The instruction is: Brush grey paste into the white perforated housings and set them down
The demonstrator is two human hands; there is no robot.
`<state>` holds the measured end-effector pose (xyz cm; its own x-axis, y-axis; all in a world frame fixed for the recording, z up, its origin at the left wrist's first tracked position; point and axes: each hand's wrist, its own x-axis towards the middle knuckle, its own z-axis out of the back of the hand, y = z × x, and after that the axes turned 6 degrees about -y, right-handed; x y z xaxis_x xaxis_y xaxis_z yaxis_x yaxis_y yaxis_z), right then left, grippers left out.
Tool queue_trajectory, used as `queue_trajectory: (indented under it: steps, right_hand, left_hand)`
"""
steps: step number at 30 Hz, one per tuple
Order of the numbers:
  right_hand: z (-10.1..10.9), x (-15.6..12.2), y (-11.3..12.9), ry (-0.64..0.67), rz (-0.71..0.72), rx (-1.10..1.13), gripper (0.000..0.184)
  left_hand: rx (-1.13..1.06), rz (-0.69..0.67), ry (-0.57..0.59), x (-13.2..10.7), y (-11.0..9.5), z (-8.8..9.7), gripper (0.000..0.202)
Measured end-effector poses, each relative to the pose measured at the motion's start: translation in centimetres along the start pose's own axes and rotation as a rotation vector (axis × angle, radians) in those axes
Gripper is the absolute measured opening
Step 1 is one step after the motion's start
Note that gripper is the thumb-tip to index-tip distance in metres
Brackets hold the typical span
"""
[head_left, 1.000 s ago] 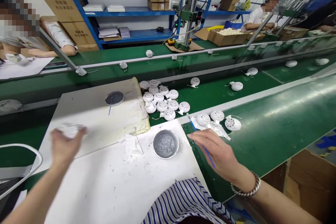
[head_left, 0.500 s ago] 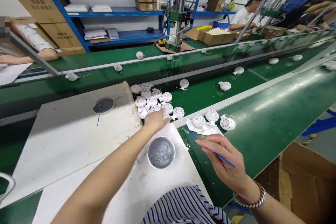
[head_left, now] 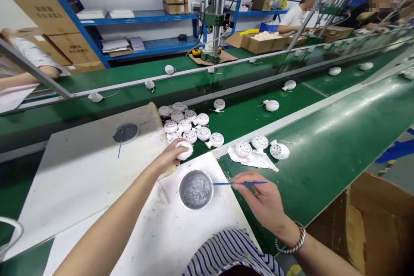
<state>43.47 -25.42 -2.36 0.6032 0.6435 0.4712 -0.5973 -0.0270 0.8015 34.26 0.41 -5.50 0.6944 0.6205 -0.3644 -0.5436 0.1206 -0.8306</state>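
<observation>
My left hand (head_left: 168, 156) grips a round white plastic housing (head_left: 184, 150) by its side, just in front of a cluster of similar white housings (head_left: 184, 126) with slotted grilles. In my right hand (head_left: 260, 196) is a thin brush with a blue handle (head_left: 250, 183), pinched between thumb and fingers. The brush points left, and its tip is at the rim of a round tub of grey paste (head_left: 196, 189); the bristles are hard to make out. That tub stands on a white board (head_left: 161, 220) between my hands.
A second grey tub (head_left: 125, 133) with a blue stick sits on the raised white board to the left. Three housings lie by a white cloth (head_left: 255, 161) on the green ledge. More housings lie along the belt (head_left: 246, 116). An open carton (head_left: 375, 220) stands at lower right; people sit across the line.
My left hand has drawn back from the cluster toward me with one housing in it. My right hand has moved left and down, bringing the brush from near the cloth to the tub.
</observation>
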Motion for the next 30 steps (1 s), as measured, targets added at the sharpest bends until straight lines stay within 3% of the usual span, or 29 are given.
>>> queue_trajectory:
  steps: [3,5,8,12,16,20,26,30]
  right_hand:
    - [-1.6,-0.5,-1.0,0.068,-0.087,0.048,0.003]
    - [-2.6,-0.6,-1.6,0.118,-0.116,0.062,0.006]
    - [-3.8,-0.6,-2.1,0.184,-0.137,0.064,0.010]
    - [-4.9,-0.6,-2.1,0.242,-0.144,0.045,0.010]
    - [-5.6,-0.7,-2.0,0.317,-0.235,0.082,0.010]
    - [-6.1,-0.6,-2.0,0.350,-0.346,0.127,0.011]
    - [-6.5,-0.4,-2.6,0.268,-0.499,0.248,0.018]
    - [-6.1,-0.4,-3.5,0.183,-0.585,0.372,0.027]
  left_hand:
    - [-0.343,-0.034,0.012,-5.0,1.6,3.1,0.046]
    - [-0.676,-0.021,0.024,-8.1,2.3,4.0,0.047]
    - [-1.001,0.059,0.010,-11.4,2.6,3.5,0.044]
    - [-1.232,0.138,-0.157,-13.6,2.4,1.8,0.044]
    - [-1.283,0.153,-0.240,-14.6,2.6,1.2,0.037]
    - [-1.225,0.144,-0.252,-15.3,2.9,1.8,0.028]
    - [-1.132,0.170,-0.142,-16.1,2.7,2.5,0.034]
    - [-1.132,0.182,-0.181,-16.3,2.4,2.3,0.046]
